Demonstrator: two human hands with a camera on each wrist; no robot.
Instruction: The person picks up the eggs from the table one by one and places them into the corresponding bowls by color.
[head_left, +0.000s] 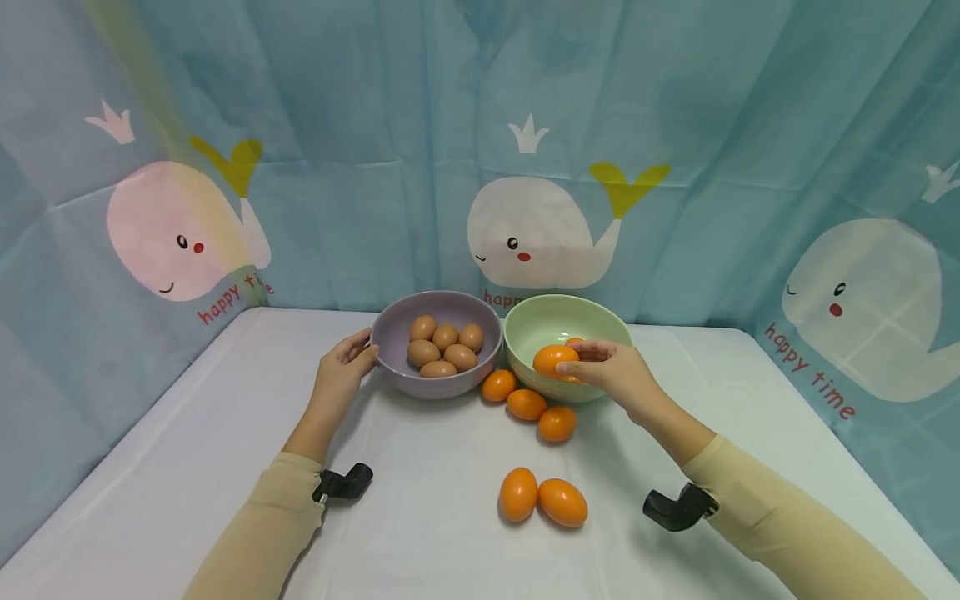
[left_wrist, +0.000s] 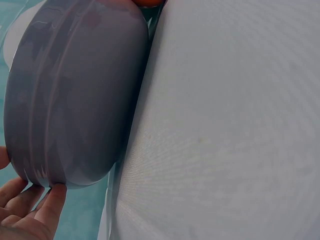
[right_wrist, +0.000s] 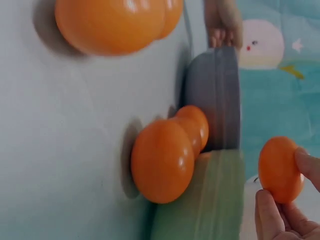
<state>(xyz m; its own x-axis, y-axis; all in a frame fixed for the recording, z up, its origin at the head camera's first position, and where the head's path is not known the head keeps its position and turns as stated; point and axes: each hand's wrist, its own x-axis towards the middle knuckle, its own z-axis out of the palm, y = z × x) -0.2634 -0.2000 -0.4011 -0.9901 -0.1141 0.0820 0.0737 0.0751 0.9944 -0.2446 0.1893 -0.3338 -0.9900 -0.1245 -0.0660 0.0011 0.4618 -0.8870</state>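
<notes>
My left hand (head_left: 341, 375) grips the left edge of a purple bowl (head_left: 390, 367); in the left wrist view its fingertips touch the outer wall and the thumb is by the rim. Several brown eggs (head_left: 445, 337) lie inside this bowl. Over the light green bowl (head_left: 525, 321), my right hand (head_left: 611, 375) pinches a glossy orange egg (right_wrist: 281, 169) between thumb and fingers. More orange shows inside the green bowl, partly hidden behind the held egg and the hand.
Three orange eggs (head_left: 527, 405) lie in a slanting row before the bowls. Two more orange eggs (head_left: 518, 495) rest side by side nearer the front. The bowls stand against each other on a white-covered table (head_left: 420, 517), with a blue whale-print curtain (head_left: 337, 225) behind.
</notes>
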